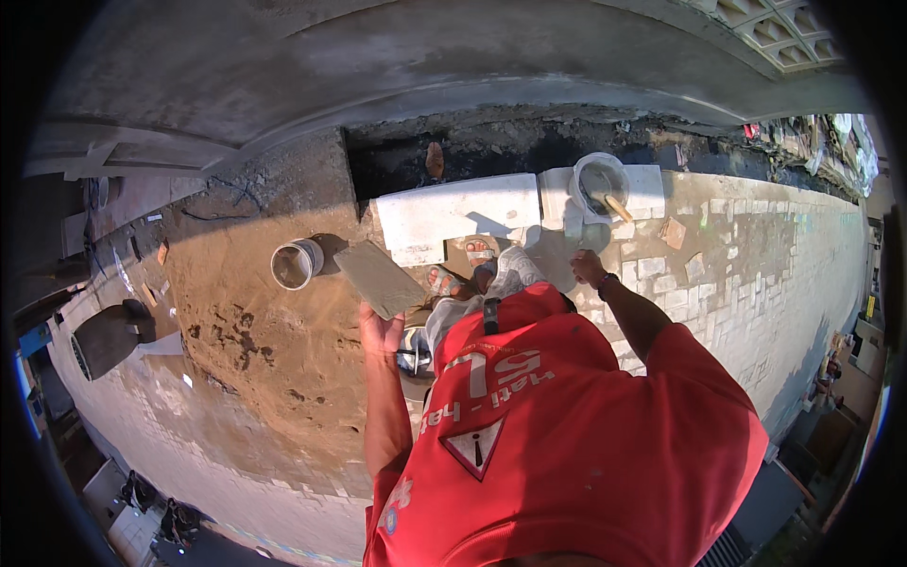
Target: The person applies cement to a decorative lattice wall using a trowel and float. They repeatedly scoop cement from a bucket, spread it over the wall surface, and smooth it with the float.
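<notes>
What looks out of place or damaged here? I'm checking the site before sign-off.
The grey brick paving stops at a bare patch of loose brown sand, so pavers are missing there. A loose tan paver piece lies askew on the laid surface. The left hand holds a flat grey paving slab.

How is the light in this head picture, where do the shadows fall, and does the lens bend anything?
Head view: hard sunlight from the upper left; the white slab glares, the small bucket and the paver in the left hand throw dark shadows. The trench is nearly black. The fisheye bends the curb, and the corners are black. The right hand is sharp.
</notes>
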The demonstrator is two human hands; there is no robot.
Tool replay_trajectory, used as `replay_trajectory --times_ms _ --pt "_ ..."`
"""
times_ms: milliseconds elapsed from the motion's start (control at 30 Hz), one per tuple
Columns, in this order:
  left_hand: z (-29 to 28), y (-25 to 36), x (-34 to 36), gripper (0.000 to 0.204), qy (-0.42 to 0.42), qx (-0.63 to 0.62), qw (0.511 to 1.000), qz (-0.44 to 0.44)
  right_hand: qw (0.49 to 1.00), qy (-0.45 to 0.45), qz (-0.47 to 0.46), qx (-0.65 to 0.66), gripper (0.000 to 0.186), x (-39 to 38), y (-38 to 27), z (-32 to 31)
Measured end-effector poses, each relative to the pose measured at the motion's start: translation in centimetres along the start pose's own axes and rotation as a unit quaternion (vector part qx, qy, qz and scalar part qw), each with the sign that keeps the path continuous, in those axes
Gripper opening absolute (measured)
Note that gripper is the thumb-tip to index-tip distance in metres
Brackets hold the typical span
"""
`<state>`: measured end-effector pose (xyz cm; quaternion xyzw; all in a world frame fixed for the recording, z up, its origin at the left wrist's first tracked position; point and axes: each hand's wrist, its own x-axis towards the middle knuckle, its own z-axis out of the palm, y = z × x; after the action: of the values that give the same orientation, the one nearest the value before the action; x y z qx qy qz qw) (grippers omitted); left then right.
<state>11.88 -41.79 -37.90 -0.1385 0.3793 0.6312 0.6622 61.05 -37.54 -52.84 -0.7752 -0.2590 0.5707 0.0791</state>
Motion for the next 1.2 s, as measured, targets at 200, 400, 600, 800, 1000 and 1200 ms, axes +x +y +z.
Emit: replay_trajectory --times_ms 200,400,600,800,1000,1200 --pt "-1.3 -4.4 0.5 0.034 -0.043 0.051 0.994 -0.086 0.991 0.042 0.023 0.122 0.022 -6.4 6.2 -4.3" --pt "0.5 -8.4 -0.5 0.037 -0.03 0.039 0.995 -0.084 0.994 -0.021 -0.037 0.104 0.022 -5.6 5.5 -7.3" --pt "0.9 -14.7 -1.4 0.037 -0.055 0.047 0.994 -0.079 0.982 0.011 -0.186 -0.014 0.028 1.3 4.1 -12.3" --pt "3.0 -25.3 -4.6 0.031 -0.005 0.018 0.998 -0.06 0.921 0.112 -0.225 -0.297 0.029 11.0 5.5 -19.1" --pt "4.6 -34.7 -8.5 0.036 0.046 0.033 0.993 -0.105 0.92 0.075 -0.142 -0.358 0.034 18.3 3.7 -22.6" --pt "1.7 -37.6 -8.3 0.038 0.086 0.071 0.989 -0.094 0.915 0.071 -0.142 -0.372 0.031 24.5 4.1 -20.1"
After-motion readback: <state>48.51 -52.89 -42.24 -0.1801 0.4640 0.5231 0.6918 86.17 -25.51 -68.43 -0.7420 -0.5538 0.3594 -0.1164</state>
